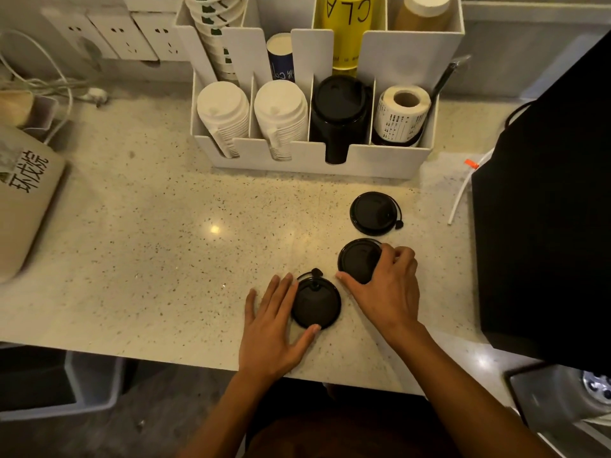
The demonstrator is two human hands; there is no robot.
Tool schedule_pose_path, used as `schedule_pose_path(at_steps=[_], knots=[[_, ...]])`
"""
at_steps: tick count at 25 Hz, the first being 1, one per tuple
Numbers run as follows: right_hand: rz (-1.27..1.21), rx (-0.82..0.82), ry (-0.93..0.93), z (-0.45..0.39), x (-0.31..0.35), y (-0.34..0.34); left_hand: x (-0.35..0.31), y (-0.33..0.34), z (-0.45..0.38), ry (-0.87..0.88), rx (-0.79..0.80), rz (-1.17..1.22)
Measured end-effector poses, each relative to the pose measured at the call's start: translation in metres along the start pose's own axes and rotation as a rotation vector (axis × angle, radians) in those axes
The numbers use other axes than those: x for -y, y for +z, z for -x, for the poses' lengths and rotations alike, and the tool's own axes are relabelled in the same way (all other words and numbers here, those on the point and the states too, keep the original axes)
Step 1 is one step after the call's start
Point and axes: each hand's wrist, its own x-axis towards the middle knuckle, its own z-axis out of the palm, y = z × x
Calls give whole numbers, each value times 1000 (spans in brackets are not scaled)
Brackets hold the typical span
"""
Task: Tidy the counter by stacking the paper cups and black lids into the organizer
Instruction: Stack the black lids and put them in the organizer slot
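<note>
Three black lids lie on the speckled counter. The far lid [373, 212] sits alone with its plug tab out to the right. My right hand [386, 292] has thumb and fingers closed around the middle lid [358, 259]. My left hand [274, 322] cups the near lid [315, 304], thumb at its near rim and fingers on its left edge. The white organizer [380, 160] stands behind, with a stack of black lids [339, 110] in its third front slot and white lids [224, 110] in the first two. Paper cups [218, 24] fill the back left slot.
A label roll [401, 115] fills the organizer's right front slot; a yellow cup stack [347, 28] stands behind. A black bag [545, 209] stands at the right, a sink [562, 398] at bottom right. Wall sockets and cables [49, 84] lie far left beside a beige container [23, 200].
</note>
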Motion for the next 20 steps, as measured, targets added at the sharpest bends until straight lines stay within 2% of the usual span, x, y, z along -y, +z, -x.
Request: schedule_pose_path(at_steps=[6, 10, 12, 17, 20], knots=[[-242, 92, -126, 37, -22, -10, -1, -8, 2, -5, -16, 182], [-297, 199, -251, 74, -29, -15, -17, -27, 8, -271, -112, 647], [-253, 215, -324, 88, -29, -14, -31, -37, 16, -269, -189, 706], [-176, 237, -454, 107, -26, -11, -69, -47, 28, -407, -76, 920], [-243, 229, -447, 112, -23, -11, -74, -49, 29, -471, -79, 1071]])
